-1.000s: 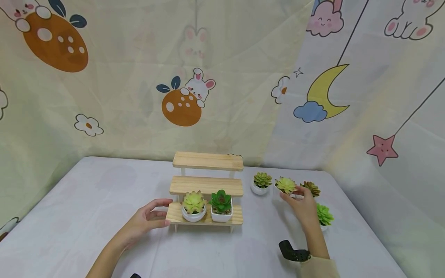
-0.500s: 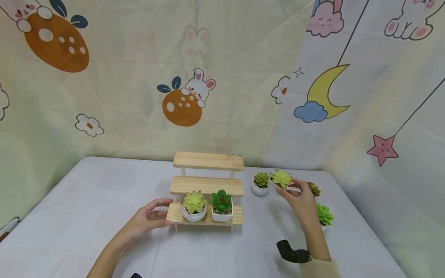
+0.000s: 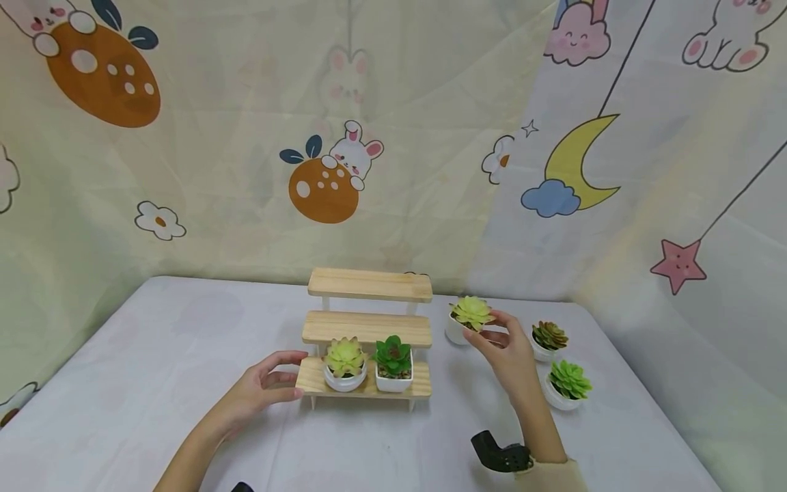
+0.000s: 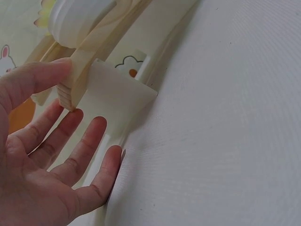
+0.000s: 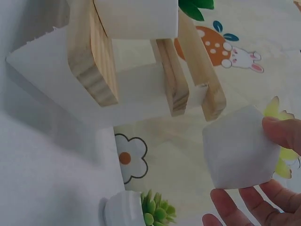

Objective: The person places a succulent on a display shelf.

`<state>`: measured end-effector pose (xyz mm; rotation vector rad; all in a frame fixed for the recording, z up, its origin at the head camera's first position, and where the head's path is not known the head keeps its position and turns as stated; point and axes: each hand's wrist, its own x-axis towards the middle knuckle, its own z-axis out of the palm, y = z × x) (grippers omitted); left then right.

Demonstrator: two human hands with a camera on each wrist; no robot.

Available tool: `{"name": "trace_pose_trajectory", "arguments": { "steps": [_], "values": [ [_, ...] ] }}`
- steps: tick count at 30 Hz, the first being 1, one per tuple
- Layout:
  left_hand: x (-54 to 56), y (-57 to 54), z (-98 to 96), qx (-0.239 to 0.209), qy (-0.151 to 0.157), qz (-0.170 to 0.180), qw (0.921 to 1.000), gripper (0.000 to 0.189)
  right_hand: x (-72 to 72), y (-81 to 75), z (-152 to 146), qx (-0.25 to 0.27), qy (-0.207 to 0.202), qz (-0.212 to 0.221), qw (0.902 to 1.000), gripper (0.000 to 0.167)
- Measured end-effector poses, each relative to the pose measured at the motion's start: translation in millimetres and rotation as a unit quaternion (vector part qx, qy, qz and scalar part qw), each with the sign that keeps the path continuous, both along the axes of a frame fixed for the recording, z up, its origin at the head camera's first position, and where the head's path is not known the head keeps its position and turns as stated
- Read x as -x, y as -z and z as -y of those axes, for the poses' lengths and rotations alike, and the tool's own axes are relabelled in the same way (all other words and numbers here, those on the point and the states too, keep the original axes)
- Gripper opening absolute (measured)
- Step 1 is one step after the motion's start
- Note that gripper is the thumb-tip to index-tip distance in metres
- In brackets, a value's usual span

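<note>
A wooden three-tier display stand (image 3: 369,328) stands mid-table. My left hand (image 3: 270,383) holds the left end of its lowest shelf (image 4: 77,77), thumb on one side and fingertips on the other. On that shelf sit a pale green succulent in a round white pot (image 3: 345,365) and a dark green succulent in a square white pot (image 3: 393,365). Right of the stand, my right hand (image 3: 505,345) holds a yellow-green potted succulent (image 3: 472,313) in the air. Its angular white pot (image 5: 240,148) is between thumb and fingers in the right wrist view.
A small green succulent in a round white pot (image 5: 124,209) stands on the table beneath the held one. At the right are a brownish succulent (image 3: 549,336) and a bright green succulent (image 3: 569,381), both potted. A patterned cloth (image 3: 233,150) hangs behind the white table (image 3: 154,355).
My right hand has carried the yellow-green succulent leftward and slightly up, in front of the small potted one. The brownish and bright green plants are uncovered. My left hand stays at the stand.
</note>
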<state>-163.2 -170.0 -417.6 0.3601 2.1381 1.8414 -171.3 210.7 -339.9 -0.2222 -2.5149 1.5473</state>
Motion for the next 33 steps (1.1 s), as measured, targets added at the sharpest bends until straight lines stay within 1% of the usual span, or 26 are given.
{"name": "trace_pose_trajectory", "arguments": {
  "steps": [9, 16, 26, 31, 33],
  "values": [
    [-0.1, -1.9, -0.3, 0.001, -0.004, 0.001, 1.0000, 0.065, 0.4, 7.8, 22, -0.002, -0.021, -0.039, 0.9990, 0.065],
    [-0.1, -1.4, -0.1, 0.001, -0.008, 0.009, 0.9999, 0.065, 1.0, 14.0, 36, 0.010, -0.038, -0.064, 0.9971, 0.057],
    [-2.3, -2.2, 0.4, 0.000, -0.011, 0.007, 0.9999, 0.064, 2.1, 17.6, 49, -0.010, -0.072, -0.102, 0.9921, 0.060],
    [-2.9, -1.7, 0.0, -0.001, -0.011, 0.006, 0.9999, 0.064, 3.4, 15.0, 52, -0.030, -0.077, -0.101, 0.9915, 0.060],
    [-2.3, -1.7, -0.7, -0.002, -0.012, 0.006, 0.9999, 0.064, 4.4, 12.7, 53, -0.048, -0.079, -0.096, 0.9912, 0.059]
  ]
}}
